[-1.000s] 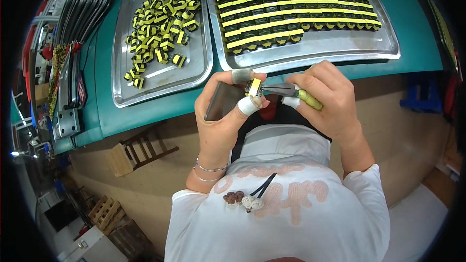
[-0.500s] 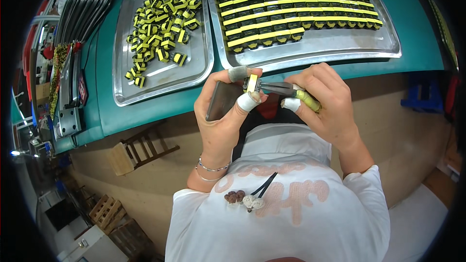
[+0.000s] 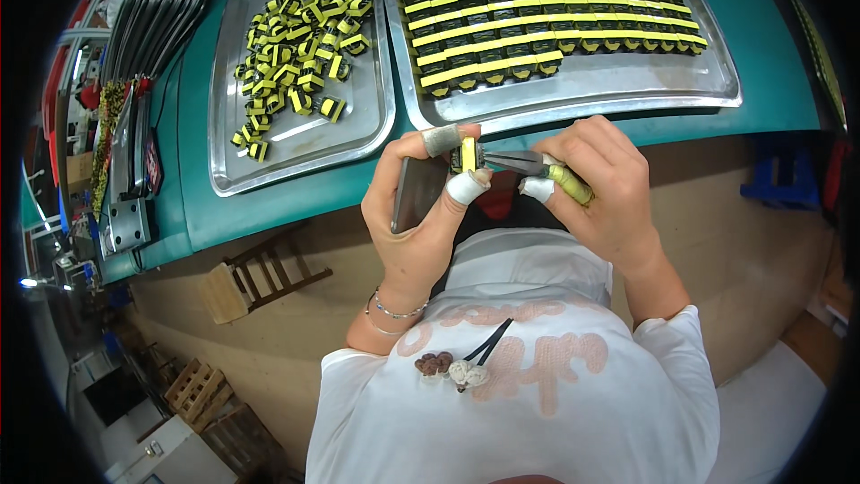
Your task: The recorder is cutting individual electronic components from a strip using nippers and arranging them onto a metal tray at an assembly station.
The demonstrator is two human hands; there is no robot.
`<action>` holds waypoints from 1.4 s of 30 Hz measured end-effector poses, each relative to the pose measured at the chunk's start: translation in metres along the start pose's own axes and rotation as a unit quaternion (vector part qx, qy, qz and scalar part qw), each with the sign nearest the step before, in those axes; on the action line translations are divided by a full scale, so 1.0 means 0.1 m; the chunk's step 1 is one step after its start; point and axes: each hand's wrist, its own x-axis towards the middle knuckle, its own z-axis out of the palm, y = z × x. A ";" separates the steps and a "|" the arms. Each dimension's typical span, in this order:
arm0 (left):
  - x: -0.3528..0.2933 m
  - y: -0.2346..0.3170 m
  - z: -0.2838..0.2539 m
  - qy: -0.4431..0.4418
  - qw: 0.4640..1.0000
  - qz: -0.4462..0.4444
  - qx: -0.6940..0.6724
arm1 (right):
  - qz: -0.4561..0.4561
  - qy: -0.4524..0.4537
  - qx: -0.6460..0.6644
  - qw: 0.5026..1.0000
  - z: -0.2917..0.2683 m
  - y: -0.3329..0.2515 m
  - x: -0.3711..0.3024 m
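Observation:
My left hand [image 3: 412, 260] pinches a small transformer [image 3: 469, 155], black with a yellow band, between its taped index finger and taped thumb. Across the same palm lies a dark flat plate [image 3: 417, 197]; how it is held is partly hidden. My right hand [image 3: 609, 188] is closed around needle-nose pliers [image 3: 566, 184] with yellow-green wrapped handles. Their slim jaws point left and reach the pin side of the transformer; whether they grip a pin is too small to tell. The right thumb is taped too. Both hands are above my lap, just before the table edge.
On the green table [image 3: 193, 215], a metal tray [image 3: 358, 139] at left holds a loose heap of similar transformers. A larger tray [image 3: 627, 90] at right carries them in tight rows. Black strips [image 3: 170, 9] stand far left. A wooden stool [image 3: 260, 278] and blue stool [image 3: 779, 175] are below.
My left hand has shifted slightly and turned the transformer a little, so its yellow band now stands more upright. The pliers stay at its pin side, nearly still.

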 end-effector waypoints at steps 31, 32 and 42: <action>0.04 0.06 -0.06 -0.008 0.979 -0.121 -0.162 | 0.286 -0.066 0.565 0.771 0.13 -0.15 0.01; 0.06 0.02 -0.10 -0.014 0.966 -0.110 -0.233 | 0.321 -0.086 0.584 0.741 0.12 -0.13 -0.01; 0.11 0.02 -0.05 0.002 0.896 -0.096 -0.433 | 0.326 -0.068 0.674 0.659 0.21 -0.12 -0.04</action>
